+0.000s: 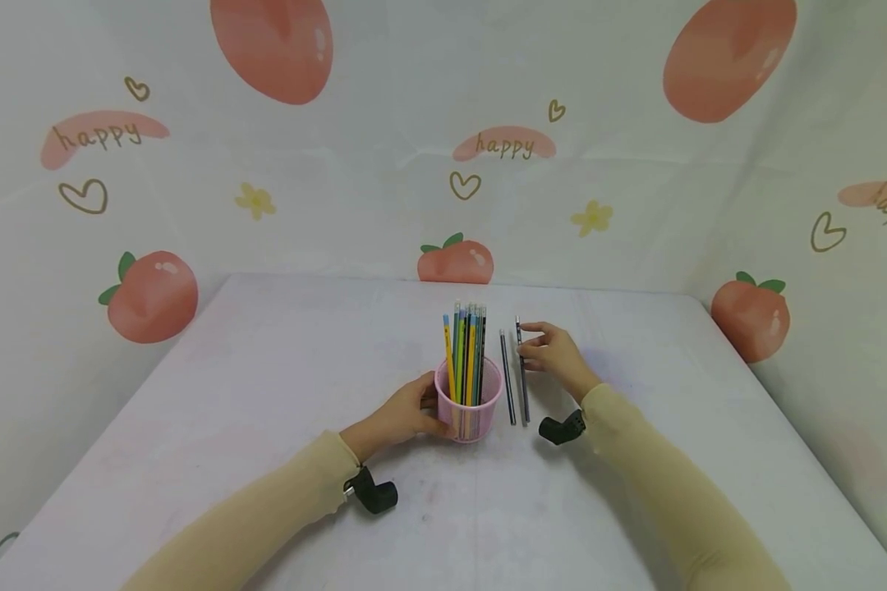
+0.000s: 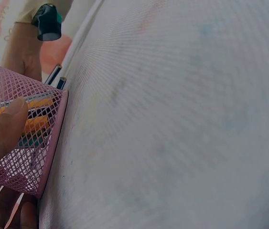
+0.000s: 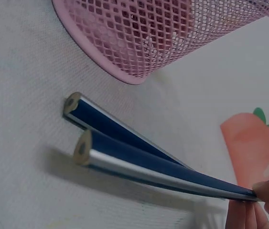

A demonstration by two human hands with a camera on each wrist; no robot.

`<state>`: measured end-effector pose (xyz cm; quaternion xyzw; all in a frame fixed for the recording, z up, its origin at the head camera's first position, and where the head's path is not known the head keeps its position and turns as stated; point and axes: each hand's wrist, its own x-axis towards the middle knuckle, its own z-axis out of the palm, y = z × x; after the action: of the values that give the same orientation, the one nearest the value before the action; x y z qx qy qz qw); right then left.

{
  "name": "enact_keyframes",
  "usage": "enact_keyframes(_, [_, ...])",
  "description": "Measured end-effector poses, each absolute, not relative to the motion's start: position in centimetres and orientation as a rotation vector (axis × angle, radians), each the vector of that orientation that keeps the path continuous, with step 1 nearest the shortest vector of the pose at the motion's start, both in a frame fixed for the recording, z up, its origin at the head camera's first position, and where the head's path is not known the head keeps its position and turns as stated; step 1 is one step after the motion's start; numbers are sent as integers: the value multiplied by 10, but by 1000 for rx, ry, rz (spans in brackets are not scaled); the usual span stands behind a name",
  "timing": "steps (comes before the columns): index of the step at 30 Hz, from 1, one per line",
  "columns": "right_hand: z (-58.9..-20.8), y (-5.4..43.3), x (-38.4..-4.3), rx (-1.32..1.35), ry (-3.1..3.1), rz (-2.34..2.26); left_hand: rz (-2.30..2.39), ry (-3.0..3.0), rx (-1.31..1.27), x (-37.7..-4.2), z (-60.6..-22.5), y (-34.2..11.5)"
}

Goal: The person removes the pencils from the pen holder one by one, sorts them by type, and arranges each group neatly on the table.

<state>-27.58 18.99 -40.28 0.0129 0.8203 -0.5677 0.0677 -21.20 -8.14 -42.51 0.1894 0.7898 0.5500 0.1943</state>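
Observation:
A pink mesh pencil cup (image 1: 494, 402) stands upright, holding several pencils (image 1: 467, 353) in yellow, green, blue and black. My left hand (image 1: 402, 417) grips the cup from its left side; the thumb lies across the mesh (image 2: 36, 167) in the left wrist view. To the right of the cup, my right hand (image 1: 557, 355) pinches a dark blue and silver pencil (image 3: 167, 169) near its far end. Its unsharpened near end is tilted down toward the table, with a shadow beneath. A second matching pencil (image 1: 507, 382) lies between the cup and the held one.
A white cloth (image 1: 266, 361) covers the table. Behind it rises a white backdrop (image 1: 384, 189) printed with peaches, hearts and the word "happy". Black wrist cameras (image 1: 373, 491) hang beneath both beige sleeves (image 1: 266, 501).

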Motion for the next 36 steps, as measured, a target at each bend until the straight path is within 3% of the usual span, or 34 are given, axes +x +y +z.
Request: enact_keyframes(36, [-409,182,-283,192,2510,-1514,1550,2189,545,-213,-427,-82])
